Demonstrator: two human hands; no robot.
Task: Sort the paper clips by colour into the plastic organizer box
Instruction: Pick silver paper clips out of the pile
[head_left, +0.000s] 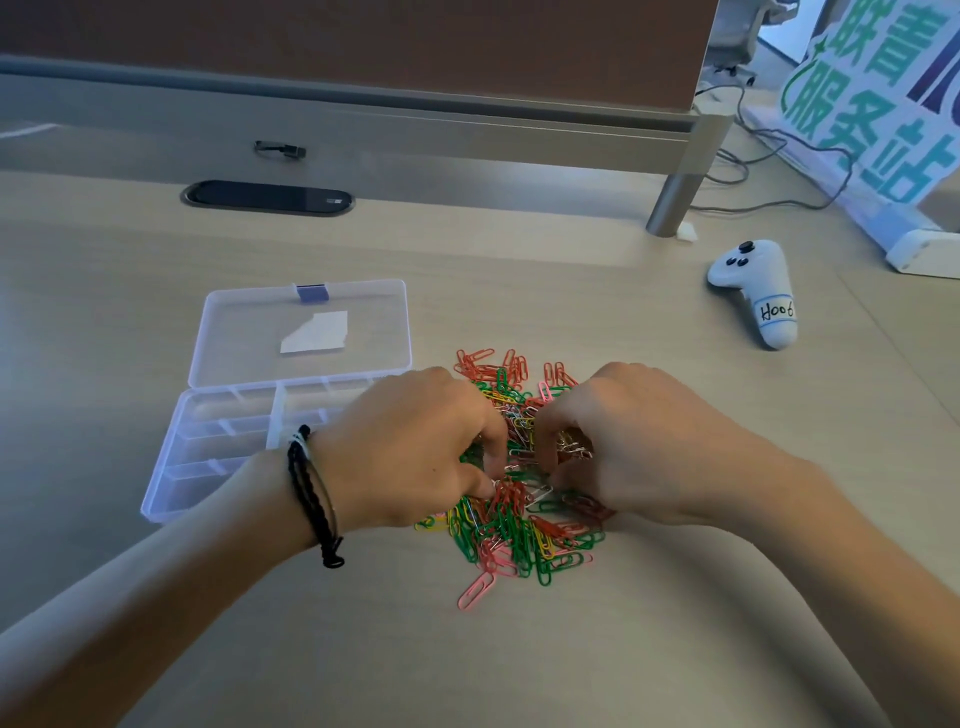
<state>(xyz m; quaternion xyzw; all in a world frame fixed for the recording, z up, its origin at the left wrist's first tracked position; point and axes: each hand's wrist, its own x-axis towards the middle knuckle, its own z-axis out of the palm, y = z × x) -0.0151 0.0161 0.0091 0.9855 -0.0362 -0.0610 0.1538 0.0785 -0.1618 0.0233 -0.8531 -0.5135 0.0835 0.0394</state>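
Left hand (415, 447) with black wrist cords, right hand (618, 441), both with fingers curled into the paper clips (524, 525), grip unclear, open organizer box (218, 441) left of pile

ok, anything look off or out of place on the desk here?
Mostly normal. The paper clips lie in one mixed heap on the desk, none visibly in the open organizer box yet. One stray: a white game controller with a handwritten label lies at far right, unrelated to the sorting.
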